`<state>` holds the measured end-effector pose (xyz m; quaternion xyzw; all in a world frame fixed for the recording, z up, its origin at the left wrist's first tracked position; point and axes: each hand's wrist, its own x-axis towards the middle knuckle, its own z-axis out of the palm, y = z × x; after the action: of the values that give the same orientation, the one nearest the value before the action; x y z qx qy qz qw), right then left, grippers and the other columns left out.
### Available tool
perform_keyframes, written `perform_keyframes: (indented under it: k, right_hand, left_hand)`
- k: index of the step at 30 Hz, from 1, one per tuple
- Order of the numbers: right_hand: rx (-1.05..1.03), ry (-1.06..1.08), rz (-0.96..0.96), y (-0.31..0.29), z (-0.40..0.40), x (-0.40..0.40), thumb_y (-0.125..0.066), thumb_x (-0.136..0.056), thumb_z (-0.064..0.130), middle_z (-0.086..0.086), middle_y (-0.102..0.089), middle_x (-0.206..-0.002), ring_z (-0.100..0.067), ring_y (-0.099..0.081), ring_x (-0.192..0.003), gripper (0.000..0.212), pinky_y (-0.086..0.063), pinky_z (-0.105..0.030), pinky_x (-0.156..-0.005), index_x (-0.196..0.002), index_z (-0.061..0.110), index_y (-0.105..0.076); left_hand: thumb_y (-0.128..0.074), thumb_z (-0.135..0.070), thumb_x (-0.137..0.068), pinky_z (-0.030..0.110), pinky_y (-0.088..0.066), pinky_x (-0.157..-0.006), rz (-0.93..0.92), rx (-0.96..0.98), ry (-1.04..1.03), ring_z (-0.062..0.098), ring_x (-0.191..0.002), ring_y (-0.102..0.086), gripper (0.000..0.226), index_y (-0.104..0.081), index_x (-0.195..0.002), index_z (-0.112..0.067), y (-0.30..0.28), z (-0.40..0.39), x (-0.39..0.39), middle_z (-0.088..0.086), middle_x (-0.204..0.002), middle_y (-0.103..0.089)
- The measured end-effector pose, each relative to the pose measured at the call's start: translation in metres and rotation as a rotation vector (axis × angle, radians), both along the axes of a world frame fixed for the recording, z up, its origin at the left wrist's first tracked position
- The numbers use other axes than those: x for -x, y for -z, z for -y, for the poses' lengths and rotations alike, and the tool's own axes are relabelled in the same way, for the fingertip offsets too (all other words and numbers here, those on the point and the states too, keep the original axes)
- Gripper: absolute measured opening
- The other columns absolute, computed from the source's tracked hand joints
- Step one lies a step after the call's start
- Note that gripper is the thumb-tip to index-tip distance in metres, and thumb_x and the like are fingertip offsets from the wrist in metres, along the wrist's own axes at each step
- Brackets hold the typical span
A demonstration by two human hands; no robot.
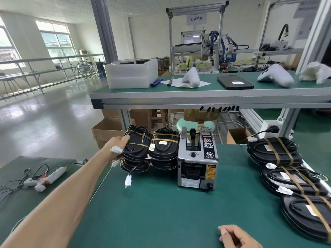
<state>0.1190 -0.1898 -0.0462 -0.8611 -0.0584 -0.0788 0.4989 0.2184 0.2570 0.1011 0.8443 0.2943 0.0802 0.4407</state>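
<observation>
Holding a black oval plastic housing banded with tan straps (138, 145), the left-hand grip (118, 146) curls round its left edge. The housing lies tilted atop a like stack, left of the grey tape-dispensing machine (197, 158). Well in front of that machine and slightly to its right, the right-hand grip (238, 237) rests loosely curled and empty on the green table (161, 212).

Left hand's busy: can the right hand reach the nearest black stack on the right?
Probably yes: the right hand holds nothing, and only bare mat lies between it and that stack.
</observation>
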Motion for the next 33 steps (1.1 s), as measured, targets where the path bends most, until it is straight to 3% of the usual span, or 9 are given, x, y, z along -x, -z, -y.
perform_keyframes:
  k: [4,11,14,17,22,23,26,28,33]
  right_hand:
    - [-0.027,0.016,-0.006,-0.004,-0.003,0.000,-0.085,-0.072,0.004,0.019,-0.066,-0.060,-0.001,-0.049,-0.042,0.045,-0.037,-0.005,-0.043,-0.085,0.045,-0.072]
    - [-0.058,0.020,-0.034,-0.005,-0.004,0.001,-0.087,-0.072,0.004,0.018,-0.066,-0.058,-0.001,-0.049,-0.041,0.048,-0.039,-0.008,-0.042,-0.084,0.048,-0.072]
    - [-0.060,0.041,-0.019,-0.004,-0.004,0.000,-0.087,-0.070,0.001,0.017,-0.066,-0.057,-0.006,-0.051,-0.042,0.049,-0.039,-0.008,-0.043,-0.082,0.046,-0.073]
    - [-0.059,0.047,0.001,-0.005,-0.005,0.000,-0.087,-0.070,0.001,0.017,-0.065,-0.057,-0.007,-0.053,-0.045,0.049,-0.040,-0.007,-0.044,-0.080,0.047,-0.072]
    - [-0.085,0.074,0.029,-0.005,-0.005,0.000,-0.087,-0.071,-0.003,0.013,-0.063,-0.053,-0.014,-0.052,-0.046,0.045,-0.038,-0.010,-0.045,-0.074,0.040,-0.073]
    - [-0.081,0.073,0.028,-0.004,-0.004,0.000,-0.086,-0.072,-0.003,0.013,-0.062,-0.053,-0.015,-0.052,-0.046,0.043,-0.039,-0.012,-0.045,-0.070,0.038,-0.074]
    - [-0.069,0.075,0.024,-0.004,-0.003,-0.001,-0.086,-0.073,-0.002,0.013,-0.063,-0.052,-0.016,-0.053,-0.045,0.046,-0.042,-0.017,-0.046,-0.058,0.038,-0.072]
    - [-0.064,0.070,0.017,-0.005,-0.002,-0.001,-0.086,-0.074,-0.001,0.015,-0.064,-0.053,-0.016,-0.054,-0.046,0.040,-0.044,-0.018,-0.048,-0.059,0.034,-0.073]
    - [-0.103,0.054,0.011,-0.005,0.000,0.000,-0.084,-0.078,0.002,0.013,-0.066,-0.055,-0.004,-0.047,-0.043,0.034,-0.042,-0.015,-0.051,-0.062,0.031,-0.075]
  left_hand:
    - [-0.038,-0.058,-0.105,0.024,-0.033,-0.049,-0.070,-0.103,-0.010,0.023,-0.048,-0.045,0.059,-0.058,-0.080,-0.009,0.009,-0.005,0.009,0.011,-0.061,-0.059]
    - [-0.040,-0.075,-0.101,0.015,-0.027,-0.037,0.082,0.266,-0.123,0.016,-0.038,-0.037,0.073,-0.058,-0.074,-0.009,0.022,-0.001,0.019,0.008,-0.053,-0.050]
    - [-0.032,-0.077,-0.102,0.018,-0.029,-0.040,0.152,0.354,-0.146,0.016,-0.041,-0.036,0.075,-0.047,-0.061,-0.016,0.029,-0.001,0.021,0.008,-0.053,-0.047]
    - [-0.038,-0.074,-0.102,0.021,-0.034,-0.044,0.222,0.496,-0.139,0.014,-0.046,-0.040,0.067,-0.054,-0.068,-0.019,0.037,-0.007,0.029,0.003,-0.058,-0.052]
    - [-0.047,-0.029,-0.113,0.018,-0.037,-0.039,0.337,0.548,-0.139,0.015,-0.048,-0.047,0.019,-0.064,-0.111,-0.038,0.051,-0.016,0.047,0.011,-0.073,-0.059]
    - [-0.044,-0.015,-0.113,0.017,-0.037,-0.039,0.352,0.539,-0.155,0.015,-0.048,-0.046,0.033,-0.055,-0.124,-0.043,0.055,-0.018,0.050,0.011,-0.074,-0.057]
    - [-0.044,-0.020,-0.112,0.024,-0.037,-0.047,0.426,0.452,-0.333,0.014,-0.046,-0.046,0.017,-0.061,-0.114,-0.020,0.058,-0.012,0.063,0.007,-0.075,-0.059]
    - [-0.046,-0.036,-0.110,0.030,-0.034,-0.050,0.490,0.362,-0.455,0.017,-0.049,-0.046,0.040,-0.070,-0.098,-0.007,0.067,0.000,0.075,0.007,-0.068,-0.056]
    - [-0.050,-0.028,-0.108,0.021,-0.031,-0.045,0.605,0.340,-0.530,0.015,-0.043,-0.043,0.036,-0.070,-0.094,-0.002,0.109,0.068,0.131,0.002,-0.060,-0.049]
